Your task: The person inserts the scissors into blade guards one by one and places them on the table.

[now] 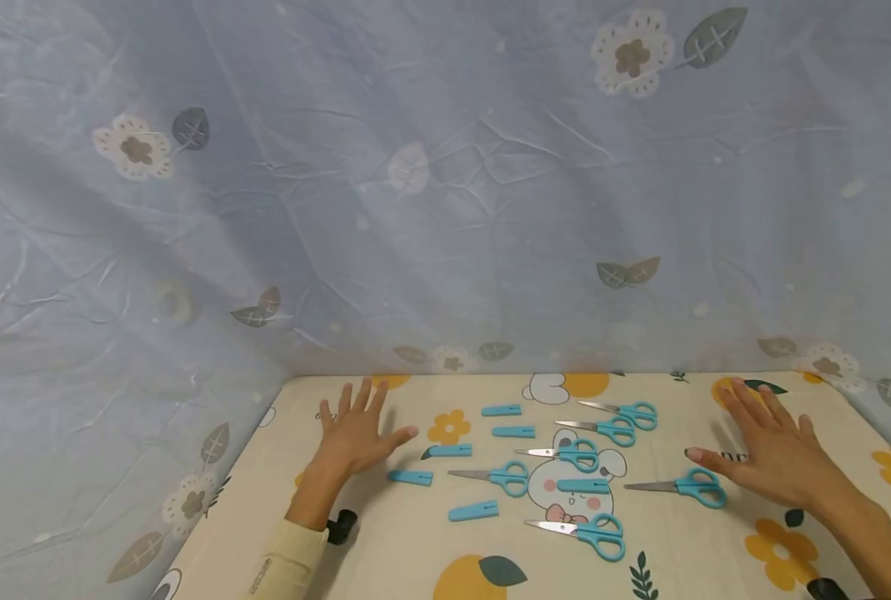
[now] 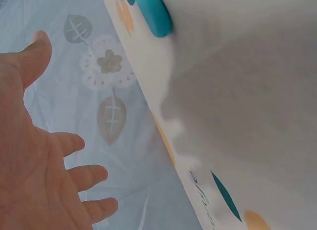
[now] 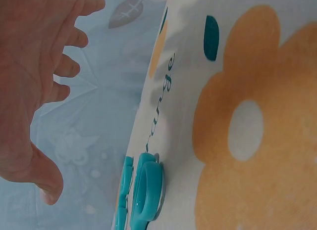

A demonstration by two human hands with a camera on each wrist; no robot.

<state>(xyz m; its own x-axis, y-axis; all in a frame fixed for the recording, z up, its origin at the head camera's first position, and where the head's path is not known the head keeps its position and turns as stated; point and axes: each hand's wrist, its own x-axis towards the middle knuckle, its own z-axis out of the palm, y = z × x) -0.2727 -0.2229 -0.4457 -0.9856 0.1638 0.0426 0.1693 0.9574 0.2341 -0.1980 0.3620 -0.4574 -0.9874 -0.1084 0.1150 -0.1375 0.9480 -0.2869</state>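
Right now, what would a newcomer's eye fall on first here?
Probably the six turquoise-handled metal scissors, scattered with slim turquoise sheaths across the middle of the cream patterned cloth. Next, perhaps, the bare left hand and right hand, fingers spread, one at each side. A blue-grey flowered sheet hangs behind.

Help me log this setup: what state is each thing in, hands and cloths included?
Six scissors: blades closed, uncovered
Six blade covers: off the scissors, lying flat
Left hand: fingers spread, holding nothing
Right hand: fingers spread, holding nothing
Tablecloth: spread out
Blue-grey backdrop: wrinkled
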